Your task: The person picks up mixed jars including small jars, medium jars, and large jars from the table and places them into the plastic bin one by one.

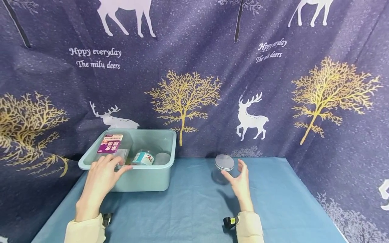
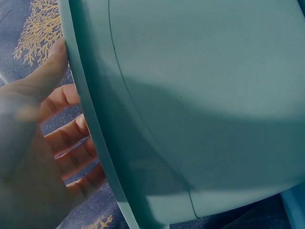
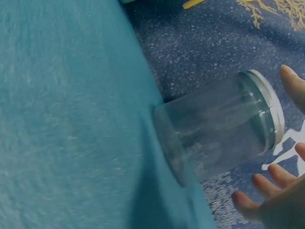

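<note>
Just beyond spread right-hand fingers (image 1: 243,167): clear jar (image 1: 223,170), untouched, nothing held.

Lighting in my head view is dim, cool and blue-tinted; the picture is sharp at centre, with wide-angle stretching toward the 3 and 9 o'clock edges. My right hand (image 1: 240,180) casts a soft shadow toward 6 o'clock on the tablecloth (image 1: 194,209). In my left wrist view the tub (image 2: 200,95) wall is bright at 12 o'clock, shaded at 6 o'clock. In my right wrist view the jar (image 3: 219,129) is slightly blurred, the cloth grainy.
</note>
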Available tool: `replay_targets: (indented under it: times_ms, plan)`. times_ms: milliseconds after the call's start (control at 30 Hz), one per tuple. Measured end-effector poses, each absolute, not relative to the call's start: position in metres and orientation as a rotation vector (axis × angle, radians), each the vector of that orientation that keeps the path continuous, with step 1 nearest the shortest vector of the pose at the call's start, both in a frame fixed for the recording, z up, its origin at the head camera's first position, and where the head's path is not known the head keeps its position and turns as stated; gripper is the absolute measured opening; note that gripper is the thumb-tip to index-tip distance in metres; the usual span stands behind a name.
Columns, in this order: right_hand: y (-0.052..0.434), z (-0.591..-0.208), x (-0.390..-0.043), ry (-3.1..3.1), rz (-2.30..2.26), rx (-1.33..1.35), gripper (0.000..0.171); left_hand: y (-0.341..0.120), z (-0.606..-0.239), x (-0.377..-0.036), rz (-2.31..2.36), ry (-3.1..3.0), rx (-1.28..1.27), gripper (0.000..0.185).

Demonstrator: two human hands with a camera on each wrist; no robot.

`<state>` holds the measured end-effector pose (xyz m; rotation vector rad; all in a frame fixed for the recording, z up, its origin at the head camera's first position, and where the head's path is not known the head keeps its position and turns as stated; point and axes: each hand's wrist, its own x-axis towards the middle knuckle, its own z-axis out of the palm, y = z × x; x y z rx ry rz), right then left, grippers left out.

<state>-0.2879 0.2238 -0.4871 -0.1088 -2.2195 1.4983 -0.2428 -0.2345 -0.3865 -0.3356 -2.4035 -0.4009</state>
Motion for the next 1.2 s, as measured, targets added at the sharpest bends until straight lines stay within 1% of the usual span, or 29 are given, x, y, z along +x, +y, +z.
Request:
replay_targets:
  times_ms: [167, 367, 867, 1100, 1200]
  plan:
    - [0.223, -0.499, -0.294, -2.218, 1.570, -0.125, 0.096, -0.234, -0.387, -0.243, -0.393, -2.392, -0.344, 0.028]
    - [0.218, -0.508, -0.301, -2.199, 1.532, -0.148, 0.093, -0.234, -0.386, -0.240, -0.386, -2.392, -0.339, 0.027]
    - [0.217, -0.517, -0.310, -2.248, 1.545, -0.174, 0.095, -0.234, -0.385, -0.241, -0.380, -2.408, -0.335, 0.027]
    - [0.217, -0.514, -0.309, -2.236, 1.549, -0.175, 0.091, -0.234, -0.387, -0.243, -0.374, -2.397, -0.344, 0.028]
    - [0.217, -0.513, -0.310, -2.239, 1.549, -0.161, 0.092, -0.234, -0.387, -0.244, -0.377, -2.394, -0.343, 0.028]
